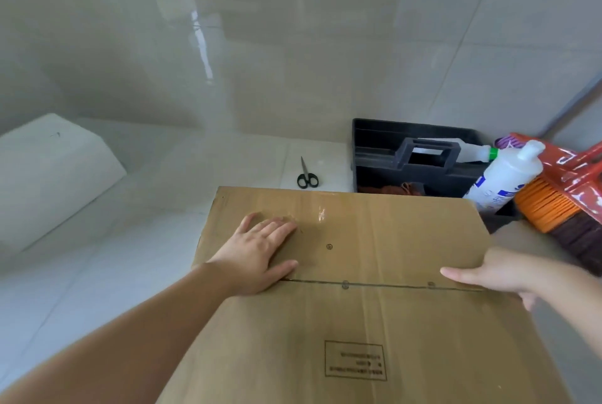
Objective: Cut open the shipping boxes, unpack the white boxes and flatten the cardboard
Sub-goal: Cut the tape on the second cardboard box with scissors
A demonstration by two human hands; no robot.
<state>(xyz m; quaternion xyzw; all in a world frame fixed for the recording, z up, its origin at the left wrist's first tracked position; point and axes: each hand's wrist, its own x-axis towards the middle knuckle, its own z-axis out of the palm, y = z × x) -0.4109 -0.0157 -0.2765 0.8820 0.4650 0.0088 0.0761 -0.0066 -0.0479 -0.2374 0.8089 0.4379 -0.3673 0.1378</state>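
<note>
Head view: two hands, one flattened cardboard box, one scissors.

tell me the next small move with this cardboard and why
Probably press the flattened cardboard down along its crease with the left hand, which already lies flat on it, while the right hand steadies the right edge. The sheet looks nearly flat, and the scissors lie unused beyond it.

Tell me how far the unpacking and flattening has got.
Done: this cardboard box lies flat and the scissors are set down on the floor. In hand: left hand presses the cardboard, right hand holds its right edge. Left: cannot tell; no other shipping boxes show, one white box at left.
</note>
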